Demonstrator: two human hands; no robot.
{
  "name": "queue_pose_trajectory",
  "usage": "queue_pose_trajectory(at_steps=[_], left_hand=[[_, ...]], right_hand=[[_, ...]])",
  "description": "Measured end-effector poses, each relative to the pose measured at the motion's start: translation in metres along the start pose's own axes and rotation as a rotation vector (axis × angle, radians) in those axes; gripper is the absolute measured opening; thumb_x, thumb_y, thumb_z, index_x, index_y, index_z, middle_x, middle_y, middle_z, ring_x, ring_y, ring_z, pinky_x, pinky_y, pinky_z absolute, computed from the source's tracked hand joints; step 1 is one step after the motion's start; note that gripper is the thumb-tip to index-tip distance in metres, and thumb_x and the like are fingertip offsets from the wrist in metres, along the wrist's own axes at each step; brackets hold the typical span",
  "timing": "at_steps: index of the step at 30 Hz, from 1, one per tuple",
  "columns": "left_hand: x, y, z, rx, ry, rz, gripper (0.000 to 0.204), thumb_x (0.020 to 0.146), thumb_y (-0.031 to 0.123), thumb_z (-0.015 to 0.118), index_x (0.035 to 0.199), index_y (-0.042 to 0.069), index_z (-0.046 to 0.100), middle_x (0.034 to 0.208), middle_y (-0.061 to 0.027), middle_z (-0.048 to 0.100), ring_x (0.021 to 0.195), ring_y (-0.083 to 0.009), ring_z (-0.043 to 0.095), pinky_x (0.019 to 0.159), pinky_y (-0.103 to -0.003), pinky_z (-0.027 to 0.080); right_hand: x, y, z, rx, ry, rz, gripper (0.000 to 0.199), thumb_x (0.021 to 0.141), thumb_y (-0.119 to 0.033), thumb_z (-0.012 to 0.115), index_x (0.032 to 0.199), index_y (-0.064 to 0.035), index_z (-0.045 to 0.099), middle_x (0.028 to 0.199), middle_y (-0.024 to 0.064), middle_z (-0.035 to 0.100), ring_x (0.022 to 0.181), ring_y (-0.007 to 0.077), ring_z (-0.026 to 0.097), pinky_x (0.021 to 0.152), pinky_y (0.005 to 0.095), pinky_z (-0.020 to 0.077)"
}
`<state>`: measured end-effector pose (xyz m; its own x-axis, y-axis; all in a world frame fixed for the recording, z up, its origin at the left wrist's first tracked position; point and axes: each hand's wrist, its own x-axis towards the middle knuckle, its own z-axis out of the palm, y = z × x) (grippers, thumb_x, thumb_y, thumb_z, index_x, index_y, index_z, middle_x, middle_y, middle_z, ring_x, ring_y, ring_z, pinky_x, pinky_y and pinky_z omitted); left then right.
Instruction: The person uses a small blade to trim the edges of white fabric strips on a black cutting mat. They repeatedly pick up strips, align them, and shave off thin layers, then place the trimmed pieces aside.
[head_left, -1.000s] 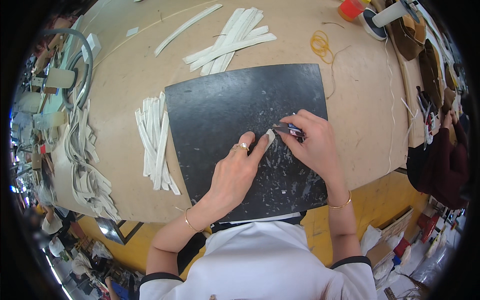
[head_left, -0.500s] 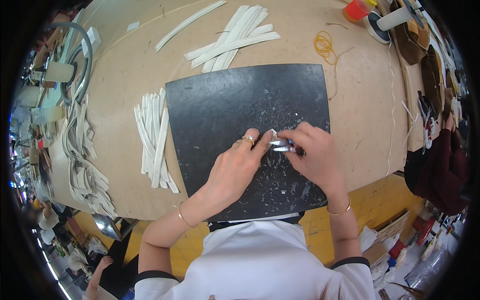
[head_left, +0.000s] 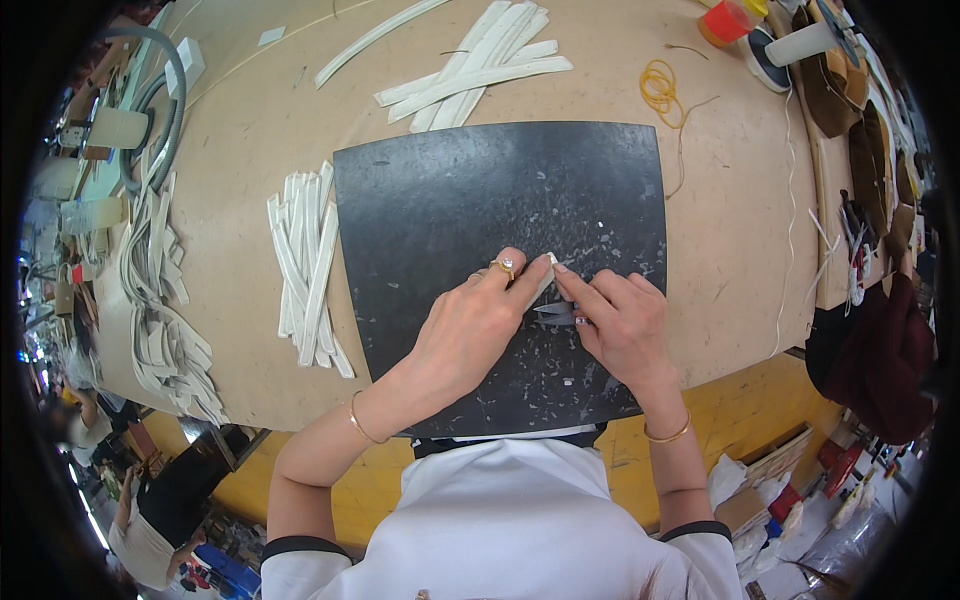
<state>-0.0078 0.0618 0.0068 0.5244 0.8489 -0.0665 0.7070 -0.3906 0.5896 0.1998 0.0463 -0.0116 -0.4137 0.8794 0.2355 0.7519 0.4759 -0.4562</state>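
– Snips [head_left: 553, 313] sit a bit lower vs. prev frame, blades just below the white strip [head_left: 545, 288].
– Hands?
– L hand [head_left: 478, 315] pinned on strip; R hand [head_left: 625, 325] clamped on snips, index at strip's tip.
– Strip's loc?
– Approx. ctr of frame, over black mat [head_left: 450, 200] on counter [head_left: 735, 250].

Snips [head_left: 553, 311] at right fingers [head_left: 585, 292]: bright, smooth metal blades. Mat [head_left: 440, 190] under fingers: rubber-like, satin sheen beyond them, scuffed close by. Strips [head_left: 303, 270] left of fingers: matt, cloth-like. Counter [head_left: 735, 230] right of fingers: smooth, dull, board-like.
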Motion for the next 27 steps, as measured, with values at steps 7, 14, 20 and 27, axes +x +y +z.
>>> queue_pose_trajectory(at_steps=[7, 14, 20, 27], left_hand=[[0.0, -0.002, 0.001, -0.044, -0.008, -0.023, 0.05, 0.085, 0.001, 0.065, 0.134, 0.011, 0.057, 0.107, -0.0105, 0.054, 0.078, -0.0286, 0.065, 0.065, -0.038, 0.056], [0.007, -0.003, -0.004, 0.276, 0.015, 0.046, 0.046, 0.082, 0.009, 0.067, 0.127, 0.02, 0.064, 0.102, -0.0076, 0.059, 0.083, -0.0221, 0.064, 0.064, -0.033, 0.052], [0.003, -0.005, -0.008, 0.312, 0.136, 0.023, 0.035, 0.088, 0.024, 0.068, 0.123, 0.021, 0.068, 0.101, -0.0076, 0.059, 0.089, -0.0242, 0.058, 0.075, -0.039, 0.044], [-0.014, -0.017, -0.006, 0.456, 0.432, -0.205, 0.041, 0.087, 0.034, 0.07, 0.118, 0.007, 0.068, 0.1, -0.008, 0.057, 0.088, -0.0246, 0.054, 0.076, -0.039, 0.041]], right_hand=[[0.001, -0.017, -0.008, -0.298, -0.154, -0.035, 0.057, 0.069, -0.011, 0.077, 0.125, -0.0115, 0.067, 0.072, -0.0015, 0.045, 0.062, 0.0133, 0.049, 0.059, 0.0301, 0.0355], [0.005, -0.027, -0.011, -0.297, -0.24, 0.046, 0.06, 0.071, -0.012, 0.078, 0.129, -0.011, 0.064, 0.073, 0.0001, 0.05, 0.059, 0.0146, 0.052, 0.059, 0.0305, 0.0382], [-0.019, -0.017, -0.048, 0.222, -0.34, 0.505, 0.049, 0.086, -0.01, 0.068, 0.134, -0.0078, 0.059, 0.077, 0.0073, 0.065, 0.062, 0.022, 0.064, 0.062, 0.032, 0.0488], [-0.115, 0.018, -0.152, 0.454, -0.346, 0.91, 0.052, 0.084, -0.007, 0.073, 0.134, -0.0007, 0.058, 0.071, -0.0023, 0.047, 0.064, 0.0086, 0.044, 0.058, 0.0275, 0.0397]])
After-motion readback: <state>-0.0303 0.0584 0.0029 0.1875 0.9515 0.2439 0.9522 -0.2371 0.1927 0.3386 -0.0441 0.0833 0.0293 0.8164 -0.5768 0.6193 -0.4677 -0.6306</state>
